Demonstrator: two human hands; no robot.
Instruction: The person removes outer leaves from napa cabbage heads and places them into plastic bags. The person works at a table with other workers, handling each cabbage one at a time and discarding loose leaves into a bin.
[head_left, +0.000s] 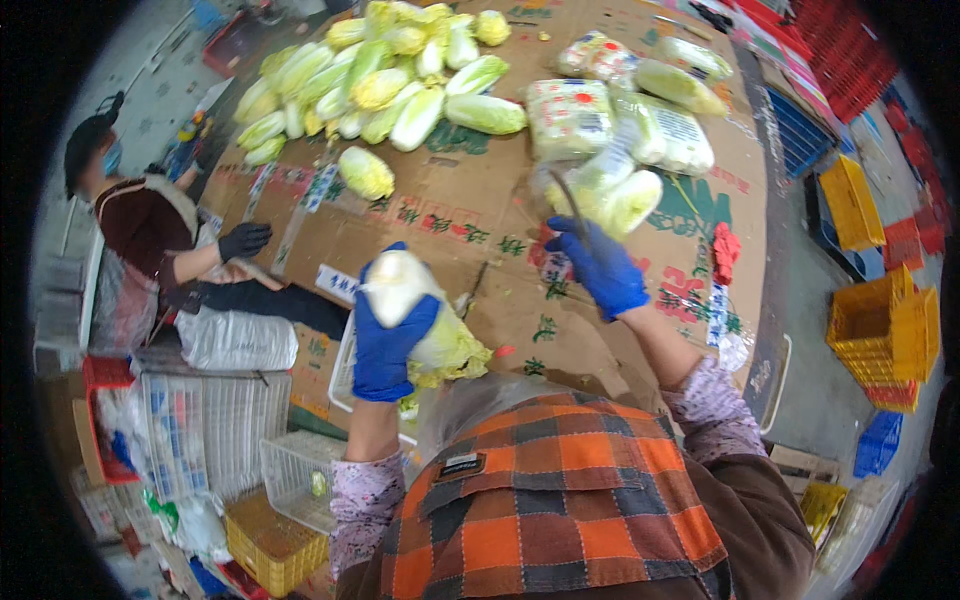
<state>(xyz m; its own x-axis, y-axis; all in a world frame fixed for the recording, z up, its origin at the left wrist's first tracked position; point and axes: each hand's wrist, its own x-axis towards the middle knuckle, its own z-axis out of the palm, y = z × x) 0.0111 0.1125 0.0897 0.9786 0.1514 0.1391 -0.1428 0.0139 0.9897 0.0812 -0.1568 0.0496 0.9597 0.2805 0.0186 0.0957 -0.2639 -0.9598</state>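
My left hand (390, 337), in a blue glove, grips a napa cabbage (450, 345) by its base. Its white stem end (397, 281) faces up, and its leafy tip lies towards my apron. Raised over the cardboard, my blue-gloved right hand (600, 270) holds a dark curved blade (571, 196), blurred, probably a knife; its handle is hidden in my fist. Just beyond the blade lie loose napa cabbages (631, 201) and a clear-wrapped pack (570, 120). One trimmed napa cabbage (366, 173) lies apart, ahead of my left hand.
A heap of napa cabbages (382, 90) covers the table's far left. The cardboard tabletop (450, 191) carries a red cloth (725, 251) at right. A co-worker (142, 225) with a dark glove stands at left. White baskets (300, 469) and yellow crates (862, 330) flank the table.
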